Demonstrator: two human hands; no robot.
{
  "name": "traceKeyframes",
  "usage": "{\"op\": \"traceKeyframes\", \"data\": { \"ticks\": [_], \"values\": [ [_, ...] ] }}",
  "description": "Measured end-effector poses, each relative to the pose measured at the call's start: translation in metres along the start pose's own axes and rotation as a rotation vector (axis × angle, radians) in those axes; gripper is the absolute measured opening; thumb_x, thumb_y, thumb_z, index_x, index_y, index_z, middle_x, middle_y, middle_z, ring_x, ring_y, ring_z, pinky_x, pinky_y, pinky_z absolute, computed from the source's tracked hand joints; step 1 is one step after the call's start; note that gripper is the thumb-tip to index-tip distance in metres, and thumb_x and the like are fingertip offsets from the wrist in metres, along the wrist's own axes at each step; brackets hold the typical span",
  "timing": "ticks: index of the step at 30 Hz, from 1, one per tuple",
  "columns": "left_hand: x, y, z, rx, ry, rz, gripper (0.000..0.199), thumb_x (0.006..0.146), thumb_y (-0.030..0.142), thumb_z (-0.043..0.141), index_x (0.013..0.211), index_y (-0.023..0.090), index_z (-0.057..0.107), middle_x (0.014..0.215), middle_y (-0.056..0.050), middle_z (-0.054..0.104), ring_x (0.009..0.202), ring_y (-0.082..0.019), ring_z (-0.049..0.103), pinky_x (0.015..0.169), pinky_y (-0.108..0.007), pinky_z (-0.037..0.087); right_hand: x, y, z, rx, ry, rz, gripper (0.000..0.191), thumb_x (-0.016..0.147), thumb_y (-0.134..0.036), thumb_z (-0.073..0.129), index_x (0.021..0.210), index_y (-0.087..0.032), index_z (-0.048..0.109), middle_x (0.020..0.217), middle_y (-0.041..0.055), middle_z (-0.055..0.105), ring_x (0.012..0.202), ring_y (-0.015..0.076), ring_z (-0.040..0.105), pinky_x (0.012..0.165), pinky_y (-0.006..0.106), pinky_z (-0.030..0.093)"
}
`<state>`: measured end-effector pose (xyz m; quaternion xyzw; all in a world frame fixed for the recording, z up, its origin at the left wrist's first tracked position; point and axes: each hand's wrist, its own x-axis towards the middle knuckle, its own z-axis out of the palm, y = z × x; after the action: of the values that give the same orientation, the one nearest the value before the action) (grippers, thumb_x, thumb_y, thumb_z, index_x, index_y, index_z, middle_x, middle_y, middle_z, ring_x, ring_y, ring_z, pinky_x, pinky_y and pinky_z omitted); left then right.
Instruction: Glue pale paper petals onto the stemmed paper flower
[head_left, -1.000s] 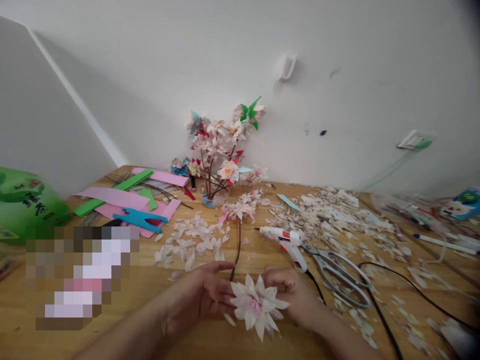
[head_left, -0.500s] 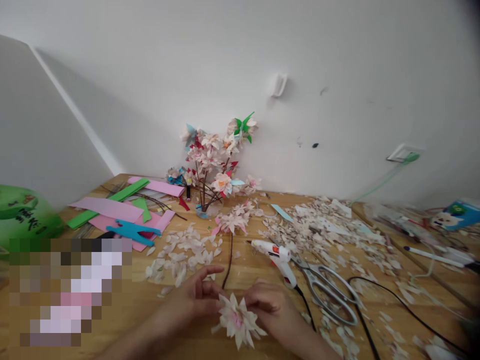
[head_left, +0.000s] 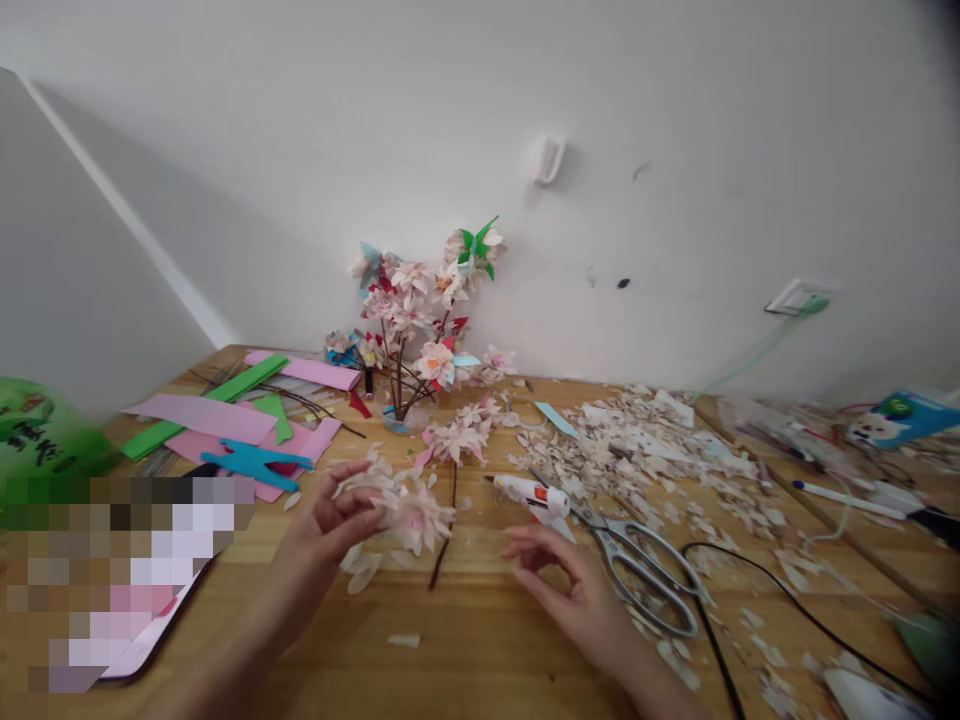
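My left hand [head_left: 341, 515] pinches a pale flower with a pink centre [head_left: 416, 520] at its left edge, above loose white petals [head_left: 364, 570]. My right hand [head_left: 544, 570] is empty, its fingers curved and apart, just below the white glue gun [head_left: 532, 495]. Behind the held flower, another pale flower [head_left: 457, 440] lies on the table with its brown stem [head_left: 444, 560] pointing toward me. Silver-grey scissors [head_left: 649, 575] rest to the right of my right hand.
A bunch of paper flowers [head_left: 412, 300] stands near the wall. Coloured paper strips [head_left: 206, 415] and a green bag [head_left: 45, 430] are at the left. Petal scraps [head_left: 622, 450], a black cable [head_left: 810, 615] and a pen [head_left: 847, 500] lie at the right.
My left hand has moved up and left with the flower. My right hand has let go of it and opened, now apart to the right. The view has shifted slightly.
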<state>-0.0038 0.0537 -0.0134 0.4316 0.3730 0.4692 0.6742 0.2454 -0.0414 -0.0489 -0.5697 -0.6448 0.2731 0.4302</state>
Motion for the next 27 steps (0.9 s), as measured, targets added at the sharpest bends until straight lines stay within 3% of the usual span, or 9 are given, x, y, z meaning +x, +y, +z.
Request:
{"op": "traceKeyframes", "data": {
  "ticks": [2,4,7,9,12,15,17,23,27],
  "values": [
    [0.000,0.007,-0.001,0.009,0.077,0.078,0.051,0.063,0.018,0.075,0.106,0.026,0.048,0.072,0.007,0.065,0.068,-0.009,0.061,0.068,-0.020,0.046,0.001,0.004,-0.007,0.006,0.087,0.008,0.018,0.081,-0.026,0.058,0.098,-0.022,0.060,0.083,0.0038,0.066,0.072,0.0173,0.061,0.068,0.029,0.050],
    [-0.005,0.006,0.002,0.065,0.080,0.166,0.051,0.064,0.018,0.074,0.106,0.027,0.046,0.074,0.006,0.065,0.075,-0.012,0.063,0.073,-0.022,0.046,0.001,0.006,-0.016,0.031,0.271,0.029,0.014,0.080,-0.029,0.059,0.092,-0.022,0.057,0.077,0.0019,0.061,0.069,0.0165,0.058,0.064,0.026,0.048],
    [-0.019,-0.010,0.010,0.220,0.015,0.251,0.046,0.069,0.018,0.070,0.105,0.026,0.043,0.079,0.001,0.068,0.085,-0.018,0.063,0.085,-0.030,0.043,0.002,0.010,-0.033,0.108,0.613,0.054,0.015,0.077,-0.028,0.062,0.085,-0.023,0.051,0.071,-0.0019,0.052,0.062,0.0136,0.050,0.058,0.023,0.044],
    [-0.029,-0.028,0.016,0.329,-0.019,0.304,0.040,0.072,0.019,0.066,0.104,0.026,0.043,0.078,0.000,0.069,0.084,-0.019,0.064,0.088,-0.033,0.041,-0.001,0.019,-0.043,0.184,0.726,0.040,0.017,0.072,-0.024,0.062,0.081,-0.024,0.048,0.072,-0.0032,0.048,0.063,0.0132,0.049,0.061,0.024,0.044],
    [-0.038,-0.055,0.019,0.482,-0.130,0.303,0.029,0.076,0.020,0.063,0.102,0.027,0.051,0.087,-0.003,0.069,0.088,-0.021,0.063,0.093,-0.036,0.037,-0.010,0.040,-0.049,0.280,0.651,0.115,0.025,0.060,-0.016,0.057,0.083,-0.024,0.050,0.082,-0.0002,0.053,0.079,0.0188,0.055,0.077,0.034,0.047],
    [-0.037,-0.072,0.017,0.640,-0.253,0.311,0.016,0.080,0.023,0.057,0.094,0.028,0.062,0.095,-0.006,0.069,0.099,-0.025,0.059,0.098,-0.039,0.033,-0.019,0.063,-0.042,0.343,0.412,0.216,0.039,0.058,-0.019,0.054,0.096,-0.025,0.053,0.102,0.0052,0.058,0.103,0.0255,0.054,0.091,0.042,0.042],
    [-0.034,-0.077,0.015,0.735,-0.369,0.355,0.021,0.084,0.023,0.051,0.099,0.028,0.064,0.102,-0.007,0.068,0.104,-0.025,0.057,0.102,-0.040,0.029,-0.021,0.074,-0.034,0.370,0.295,0.232,0.049,0.061,-0.023,0.055,0.109,-0.026,0.049,0.115,0.0079,0.057,0.111,0.0268,0.051,0.094,0.044,0.041],
    [-0.035,-0.070,0.013,1.022,-0.618,0.521,0.050,0.080,0.008,0.045,0.126,0.025,0.048,0.118,-0.009,0.063,0.110,-0.025,0.054,0.106,-0.044,0.028,0.000,0.077,-0.021,0.125,0.230,0.325,0.055,0.063,-0.034,0.064,0.113,-0.020,0.048,0.115,0.0112,0.060,0.107,0.0276,0.055,0.094,0.041,0.041],
    [-0.039,-0.068,-0.002,1.225,-0.581,0.595,0.070,0.067,0.006,0.054,0.132,0.024,0.036,0.133,-0.009,0.050,0.126,-0.028,0.040,0.106,-0.049,0.031,0.014,0.067,-0.021,0.025,0.194,0.394,0.051,0.060,-0.040,0.065,0.105,-0.018,0.058,0.105,0.0085,0.067,0.095,0.0290,0.060,0.088,0.040,0.043]
  ]
}}
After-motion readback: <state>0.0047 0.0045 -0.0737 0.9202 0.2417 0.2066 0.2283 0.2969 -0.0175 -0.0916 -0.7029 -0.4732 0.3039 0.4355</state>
